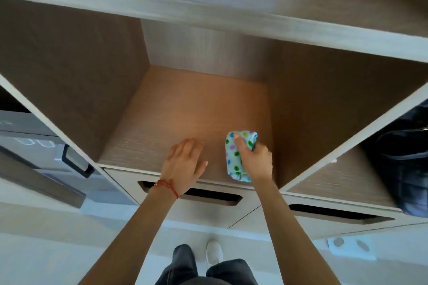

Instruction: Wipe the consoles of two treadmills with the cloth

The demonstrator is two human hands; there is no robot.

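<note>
At the open shelf compartment (pixel 199 109), I had the right hand (pixel 256 159) with fingers clamped on the cloth (pixel 238 155), the left hand (pixel 185 162) spread flat and empty; no treadmill console was visible, so I judged both unwiped.

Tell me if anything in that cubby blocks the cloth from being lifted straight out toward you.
Nothing visible does. The right hand already grips the cloth near the open front of the cubby. The left hand rests open beside it, apart from the cloth. No treadmill is in view.
</note>
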